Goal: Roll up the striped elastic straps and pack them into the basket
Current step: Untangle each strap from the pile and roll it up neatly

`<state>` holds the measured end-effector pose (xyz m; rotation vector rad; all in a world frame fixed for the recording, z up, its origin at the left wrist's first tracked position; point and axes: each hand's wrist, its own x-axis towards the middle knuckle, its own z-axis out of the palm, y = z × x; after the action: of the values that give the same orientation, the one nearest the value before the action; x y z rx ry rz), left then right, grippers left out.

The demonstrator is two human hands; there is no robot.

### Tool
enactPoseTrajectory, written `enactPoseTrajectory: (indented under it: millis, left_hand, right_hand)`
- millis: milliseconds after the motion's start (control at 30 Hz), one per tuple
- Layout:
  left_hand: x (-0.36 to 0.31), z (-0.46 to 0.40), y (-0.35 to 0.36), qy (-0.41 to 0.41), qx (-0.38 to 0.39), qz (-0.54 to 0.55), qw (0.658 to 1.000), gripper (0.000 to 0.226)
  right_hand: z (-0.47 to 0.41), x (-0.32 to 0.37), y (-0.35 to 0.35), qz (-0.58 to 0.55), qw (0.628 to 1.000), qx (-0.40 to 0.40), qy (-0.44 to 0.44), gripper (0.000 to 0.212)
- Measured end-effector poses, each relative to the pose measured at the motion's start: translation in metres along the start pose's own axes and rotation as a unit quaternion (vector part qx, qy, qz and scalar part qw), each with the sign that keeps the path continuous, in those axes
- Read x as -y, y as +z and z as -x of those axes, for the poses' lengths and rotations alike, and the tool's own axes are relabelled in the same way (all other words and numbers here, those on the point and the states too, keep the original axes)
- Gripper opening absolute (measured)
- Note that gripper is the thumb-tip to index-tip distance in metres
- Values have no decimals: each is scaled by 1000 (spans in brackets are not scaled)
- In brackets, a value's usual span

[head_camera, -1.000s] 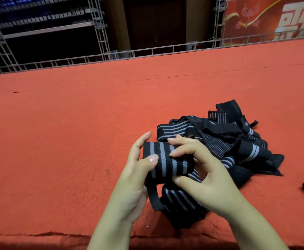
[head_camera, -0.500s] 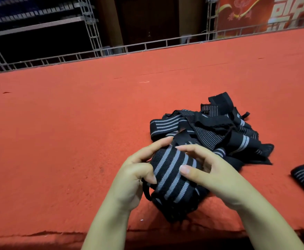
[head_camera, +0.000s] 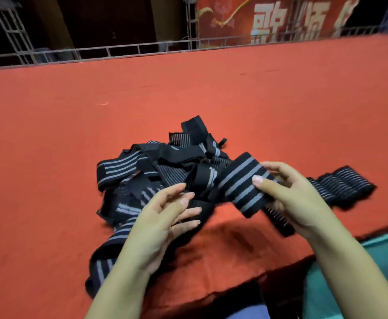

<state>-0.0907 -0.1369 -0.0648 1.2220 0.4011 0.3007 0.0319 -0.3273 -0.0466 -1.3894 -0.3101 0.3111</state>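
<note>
— Red felt covers the whole tabletop (head_camera: 50, 157). What's on it?

— A loose heap of black elastic straps with grey stripes (head_camera: 156, 171), tangled near the front edge. One strap end trails off toward the edge at the lower left.

— And the rolled one?

— The rolled black-and-grey striped strap (head_camera: 243, 183) is in the right hand (head_camera: 299, 201), held above the tabletop just right of the heap. The thumb presses on its striped face and the fingers curl over its far end, so the grip is closed round the roll. A short dark tail hangs beneath that hand.

— The left hand?

— The left hand (head_camera: 163, 217) hovers over the near side of the heap, fingers spread and fairly straight, pinching nothing. I can't tell whether the fingertips touch the straps below.

— Anything further right?

— A row of rolled black ribbed straps (head_camera: 347, 187) lies side by side on the felt, behind the right hand. Something teal (head_camera: 386, 254) shows below the tabletop's edge at the lower right; I can't tell what it is. A metal railing (head_camera: 119, 50) runs along the far side, with a red banner with pale characters (head_camera: 280, 19) behind it.
</note>
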Motion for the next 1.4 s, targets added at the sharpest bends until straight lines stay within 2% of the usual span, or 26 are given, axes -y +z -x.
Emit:
enactPoseTrajectory:
  millis: [100,233,433,600,867,933,1033,1100,1267,1333,1400]
  left_hand:
    - [4,-12,21,-9,11,-5,1000,23]
    - [12,-26,49,-23,40,-13,999,22]
    - [21,-44,71,-29,46,-34,998,22]
    - [28,-53,73,-43,37,-25,998,21]
    - [28,-57,69,-41,42,-27,998,22]
    - [28,-58,66,-37,40,-27,998,22]
    - [28,-57,62,-37,41,-26,998,22]
    - [29,-55,60,-38,42,-25,998,22]
    - [26,-45,51,-39,34,-27,998,21]
    - [23,-40,44,-39,25,-29,998,20]
    - [20,-33,35,-36,17,-29,999,18]
  right_hand:
    - [-39,5,-43,33,995,-90,-14,28]
    - [-90,-3,-72,64,989,-127,27,32]
    - [-138,-35,-81,139,976,-101,133,35]
    - [-148,-50,-89,258,949,-89,156,42]
    - [-143,-42,-88,332,929,-44,158,42]
    - [-139,-40,-86,397,904,-26,155,45]
    - [-137,-39,-85,539,832,-28,126,54]
    - [-135,-38,-86,594,795,-39,118,56]
    - [-133,-38,-83,707,689,-78,136,48]
    - [-133,-40,-82,716,676,-92,145,46]
    - [-131,-40,-77,708,689,-110,111,45]
